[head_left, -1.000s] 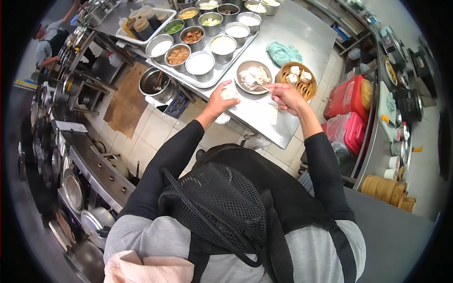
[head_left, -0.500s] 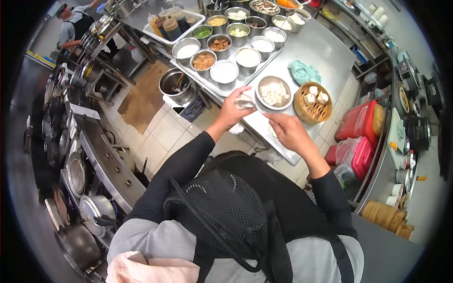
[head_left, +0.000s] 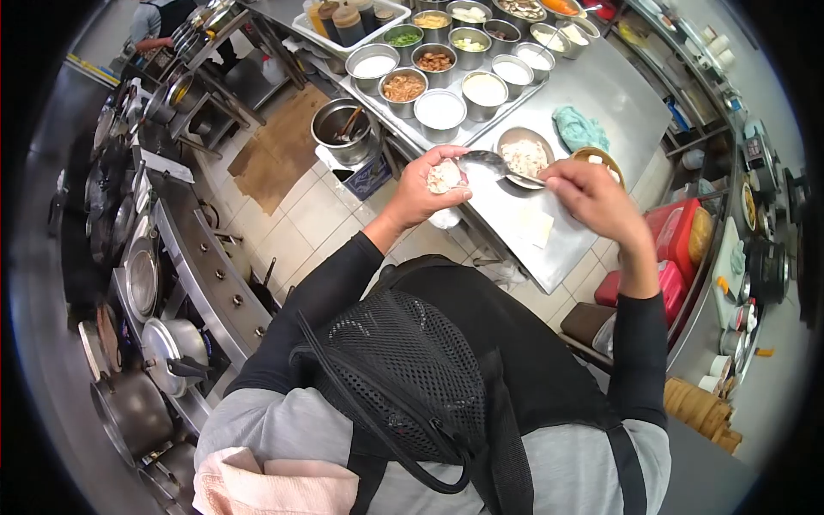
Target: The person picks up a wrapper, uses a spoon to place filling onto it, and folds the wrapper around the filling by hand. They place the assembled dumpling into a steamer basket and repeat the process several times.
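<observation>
My left hand [head_left: 414, 196] is cupped around a dumpling wrapper with a pale mound of filling [head_left: 444, 177] in it. My right hand [head_left: 599, 199] grips the handle of a metal spoon [head_left: 486, 161], whose bowl lies close to the left fingertips. Beneath the spoon stands a metal bowl [head_left: 508, 137] of the same pale, chunky filling. A bamboo steamer [head_left: 612, 163] is mostly hidden behind my right hand. On the steel table's near corner lie pale, flat squares that look like wrappers [head_left: 538, 228].
A teal cloth [head_left: 579, 129] lies behind the bowl on the steel table [head_left: 622, 94]. Several metal tubs of ingredients [head_left: 439, 112] stand on a tray at the back. A pot [head_left: 342, 137] sits lower left, red containers [head_left: 674, 232] at right. Another person [head_left: 159, 26] is at far left.
My right hand has moved right and away from the left with the spoon, partly covering the steamer. Filling now shows in my left hand. The whole view has shifted slightly.
</observation>
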A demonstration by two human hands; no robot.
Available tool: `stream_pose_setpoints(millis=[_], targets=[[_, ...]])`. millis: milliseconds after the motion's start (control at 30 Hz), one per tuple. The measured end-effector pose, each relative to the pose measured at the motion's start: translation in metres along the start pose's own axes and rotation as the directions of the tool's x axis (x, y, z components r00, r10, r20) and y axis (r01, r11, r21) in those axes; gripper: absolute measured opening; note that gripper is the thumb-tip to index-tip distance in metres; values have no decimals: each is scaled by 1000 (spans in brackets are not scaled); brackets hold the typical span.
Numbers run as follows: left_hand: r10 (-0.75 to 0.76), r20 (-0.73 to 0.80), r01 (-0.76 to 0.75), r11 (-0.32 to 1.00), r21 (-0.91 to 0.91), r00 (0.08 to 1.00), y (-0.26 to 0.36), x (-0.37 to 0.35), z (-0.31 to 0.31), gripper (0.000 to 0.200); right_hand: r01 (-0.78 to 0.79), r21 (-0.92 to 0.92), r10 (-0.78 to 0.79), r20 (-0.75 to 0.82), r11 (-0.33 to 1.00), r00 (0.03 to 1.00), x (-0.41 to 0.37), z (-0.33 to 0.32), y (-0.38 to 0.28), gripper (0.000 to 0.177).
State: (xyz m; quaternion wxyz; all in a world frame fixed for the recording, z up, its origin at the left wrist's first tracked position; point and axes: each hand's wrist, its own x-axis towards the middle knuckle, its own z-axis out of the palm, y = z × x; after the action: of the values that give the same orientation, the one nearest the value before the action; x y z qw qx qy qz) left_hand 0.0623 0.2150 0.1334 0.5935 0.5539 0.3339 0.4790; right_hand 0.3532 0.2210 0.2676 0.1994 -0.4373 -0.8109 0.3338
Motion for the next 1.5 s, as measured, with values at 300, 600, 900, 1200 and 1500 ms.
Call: stream_pose_setpoints(millis=[300, 600, 900, 1200, 1500], targets=[[83, -76, -57, 955, 291, 994, 1, -13, -14, 47, 59, -382, -5, 141, 922, 990, 21, -18, -29, 17], [185, -128, -137, 939, 315, 974, -7, -15, -23, 34, 80, -448, 16, 207, 890, 978, 36, 3, -47, 22], [56, -113, -52, 998, 45, 992, 16, -17, -32, 39, -186, 375, 190, 26, 908, 981, 7, 2, 33, 27], [119, -190, -55, 949, 309, 975, 28, -13, -19, 41, -79, -39, 65, -286, 996, 956, 13, 23, 13, 27], [190, -218, -62, 871, 488, 957, 24, -27, -20, 30, 32, -560, -149, -164, 828, 975, 40, 23, -53, 28]])
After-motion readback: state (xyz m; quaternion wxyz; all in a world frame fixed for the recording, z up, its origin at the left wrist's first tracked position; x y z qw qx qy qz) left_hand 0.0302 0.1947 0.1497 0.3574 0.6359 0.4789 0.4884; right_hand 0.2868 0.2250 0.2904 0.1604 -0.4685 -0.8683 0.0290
